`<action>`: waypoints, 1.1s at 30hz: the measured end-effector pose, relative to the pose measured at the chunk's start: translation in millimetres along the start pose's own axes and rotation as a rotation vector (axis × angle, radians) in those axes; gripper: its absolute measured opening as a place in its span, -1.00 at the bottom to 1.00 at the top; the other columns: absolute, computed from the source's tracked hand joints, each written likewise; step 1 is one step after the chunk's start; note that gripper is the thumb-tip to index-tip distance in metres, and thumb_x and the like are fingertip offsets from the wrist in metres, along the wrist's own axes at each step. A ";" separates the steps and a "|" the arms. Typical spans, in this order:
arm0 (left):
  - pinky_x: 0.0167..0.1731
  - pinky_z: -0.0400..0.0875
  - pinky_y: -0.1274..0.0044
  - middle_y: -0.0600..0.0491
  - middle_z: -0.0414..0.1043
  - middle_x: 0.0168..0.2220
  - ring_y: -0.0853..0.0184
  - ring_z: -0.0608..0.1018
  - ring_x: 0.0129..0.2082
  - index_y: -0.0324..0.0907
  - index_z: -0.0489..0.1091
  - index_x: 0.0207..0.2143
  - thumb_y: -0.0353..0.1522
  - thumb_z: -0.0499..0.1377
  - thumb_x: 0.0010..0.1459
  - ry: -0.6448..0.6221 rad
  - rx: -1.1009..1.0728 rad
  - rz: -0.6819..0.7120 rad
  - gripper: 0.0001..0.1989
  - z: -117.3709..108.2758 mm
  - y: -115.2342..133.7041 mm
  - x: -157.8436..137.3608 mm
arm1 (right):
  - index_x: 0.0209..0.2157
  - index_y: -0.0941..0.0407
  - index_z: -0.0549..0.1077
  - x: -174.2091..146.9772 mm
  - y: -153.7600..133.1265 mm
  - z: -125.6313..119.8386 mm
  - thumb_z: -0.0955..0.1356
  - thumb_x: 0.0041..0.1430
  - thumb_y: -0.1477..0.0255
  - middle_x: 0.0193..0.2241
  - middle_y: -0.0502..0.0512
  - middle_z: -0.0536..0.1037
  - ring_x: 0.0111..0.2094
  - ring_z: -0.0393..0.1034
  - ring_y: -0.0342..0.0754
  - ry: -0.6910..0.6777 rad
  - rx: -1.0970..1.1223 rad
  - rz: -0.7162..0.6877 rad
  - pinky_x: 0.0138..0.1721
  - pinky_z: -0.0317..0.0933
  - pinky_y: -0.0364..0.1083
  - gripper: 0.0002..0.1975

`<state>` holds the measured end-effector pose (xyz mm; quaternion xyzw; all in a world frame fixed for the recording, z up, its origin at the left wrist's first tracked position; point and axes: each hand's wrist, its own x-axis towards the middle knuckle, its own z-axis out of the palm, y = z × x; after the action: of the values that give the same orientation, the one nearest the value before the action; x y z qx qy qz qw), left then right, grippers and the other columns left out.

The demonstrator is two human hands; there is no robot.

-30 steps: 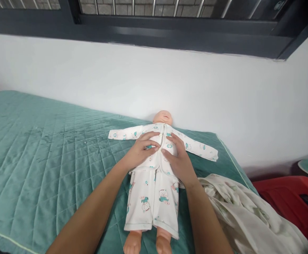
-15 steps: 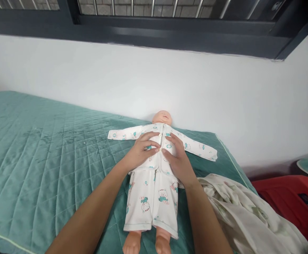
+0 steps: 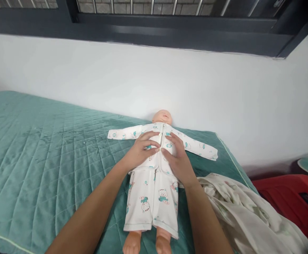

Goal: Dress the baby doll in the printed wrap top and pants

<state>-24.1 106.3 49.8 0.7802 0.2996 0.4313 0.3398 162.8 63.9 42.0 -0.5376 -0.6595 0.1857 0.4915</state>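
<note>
A baby doll (image 3: 162,115) lies on its back with its head by the wall, dressed in a white printed shirt (image 3: 127,133) and matching trousers (image 3: 140,201). Both sleeves stretch out sideways, and the bare feet show below the trouser hems. My left hand (image 3: 142,151) is on the shirt's left front, thumb and forefinger pinching near the centre opening. On the other side, my right hand (image 3: 179,155) has its thumb against a small button (image 3: 159,149) at the front edge, its fingers curled on the cloth. The fingertips partly cover the fastening. Another button (image 3: 160,134) shows higher up.
A green quilted cover (image 3: 64,148) lies under the doll. Crumpled white cloth (image 3: 238,204) rests beside my right forearm. At the right stands a red plastic object (image 3: 283,190). A white wall (image 3: 117,77) rises behind, below a dark barred window frame (image 3: 156,30).
</note>
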 end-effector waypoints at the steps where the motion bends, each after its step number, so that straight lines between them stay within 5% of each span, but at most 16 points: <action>1: 0.32 0.05 0.26 0.03 0.27 0.25 0.21 0.22 0.30 -0.08 0.53 -0.23 -0.31 0.19 0.23 -0.001 0.002 0.003 -0.87 0.0 -0.1 0.0 | 0.07 -0.06 0.36 0.0 -0.1 0.1 0.37 0.19 0.27 0.29 0.07 0.20 0.33 0.04 0.06 0.002 -0.003 -0.001 0.35 -0.07 0.17 -0.60; 18: 0.32 0.04 0.23 0.08 0.26 0.26 0.21 0.17 0.32 -0.06 0.49 -0.26 -0.30 0.20 0.21 -0.001 0.120 0.005 -0.91 2.4 4.0 -0.6 | 0.08 -0.04 0.34 0.1 -1.0 3.8 0.37 0.13 0.33 0.26 0.12 0.22 0.30 0.09 0.08 0.031 -0.063 -0.024 0.32 -0.02 0.20 -0.55; 33: 0.30 0.07 0.23 0.06 0.27 0.23 0.20 0.14 0.33 -0.08 0.42 -0.28 -0.45 0.17 0.11 0.023 0.388 0.082 -0.87 12.8 12.0 0.1 | 0.15 -0.07 0.29 -2.3 -8.0 -2.8 0.34 0.11 0.38 0.32 0.06 0.11 0.36 -0.08 0.06 -0.077 -0.051 0.039 0.35 -0.13 0.19 -0.47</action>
<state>-10.8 95.8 54.2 0.8377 0.3489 0.3878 0.1616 160.9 58.3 48.4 -0.5550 -0.6718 0.1990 0.4483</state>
